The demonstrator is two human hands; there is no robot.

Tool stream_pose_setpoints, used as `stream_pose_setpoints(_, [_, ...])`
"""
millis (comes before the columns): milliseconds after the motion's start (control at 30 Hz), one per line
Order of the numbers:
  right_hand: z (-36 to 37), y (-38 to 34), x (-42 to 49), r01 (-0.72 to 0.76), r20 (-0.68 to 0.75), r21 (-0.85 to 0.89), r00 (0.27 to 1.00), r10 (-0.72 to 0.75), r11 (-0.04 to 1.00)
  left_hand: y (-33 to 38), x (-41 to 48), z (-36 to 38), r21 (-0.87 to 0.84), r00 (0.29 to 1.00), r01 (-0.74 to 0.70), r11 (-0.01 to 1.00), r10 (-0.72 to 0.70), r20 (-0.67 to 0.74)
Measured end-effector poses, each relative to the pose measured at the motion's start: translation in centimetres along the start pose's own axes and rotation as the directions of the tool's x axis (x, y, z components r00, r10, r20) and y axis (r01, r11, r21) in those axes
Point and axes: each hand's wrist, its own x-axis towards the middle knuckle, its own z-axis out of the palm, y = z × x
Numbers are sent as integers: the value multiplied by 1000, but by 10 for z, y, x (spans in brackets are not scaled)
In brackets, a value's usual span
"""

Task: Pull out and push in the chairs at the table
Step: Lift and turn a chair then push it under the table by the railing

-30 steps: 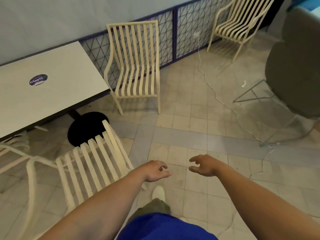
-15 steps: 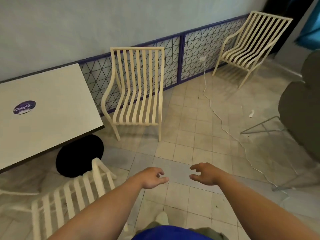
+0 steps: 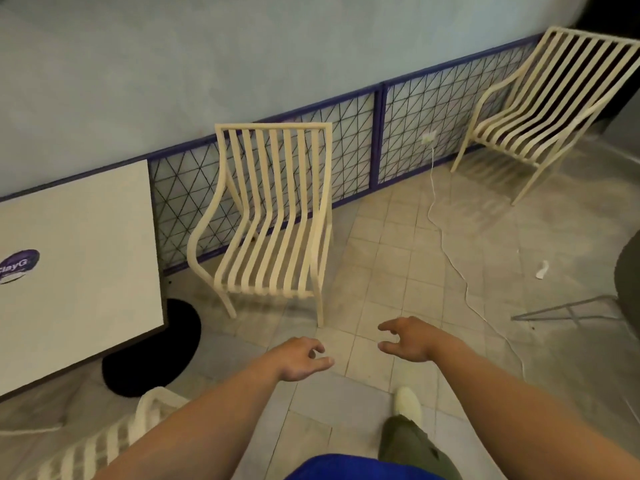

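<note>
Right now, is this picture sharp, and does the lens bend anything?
Head view: mostly sharp, with the slatted chair crisp and only slight softness on the left hand and right hand. The wide lens bows the wall rail and darkens the top right corner. Lighting is dim and even, without glare.

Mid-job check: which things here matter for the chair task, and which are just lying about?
Job items:
- table
- slatted chair beside the table
- chair at lower left
- left hand and right hand, both empty

Lying about:
- white cable across the tiles
- scrap of paper
- far chair by the fence
</note>
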Motion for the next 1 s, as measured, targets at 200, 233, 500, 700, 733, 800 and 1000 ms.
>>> stream_pose_setpoints(200, [-105,73,58,66,55,-105,997,-61,992,71,72,-53,-88,996,68,994,-73,-60])
stream_pose_setpoints(233, [-123,82,66,81,58,-139,996,-74,987,83,81,-64,-118,994,69,991,-78,-74])
stream_pose_setpoints(500, [-254,106,145,197,66,-306,980,-186,932,130,152,-146,-227,977,94,969,-133,-167])
stream_pose_setpoints(700, [-319,90,235,245,102,-385,969,-223,890,118,210,-203,-327,964,109,939,-181,-197])
stream_pose_setpoints(733, [-331,86,254,256,104,-396,967,-234,882,112,223,-216,-349,961,110,931,-188,-200])
stream_pose_setpoints(800, [-354,79,286,278,99,-413,960,-260,867,104,247,-242,-374,956,105,921,-197,-217])
stream_pose_setpoints(1000, [-437,56,370,283,74,-450,957,-281,847,95,308,-313,-422,951,102,901,-212,-223])
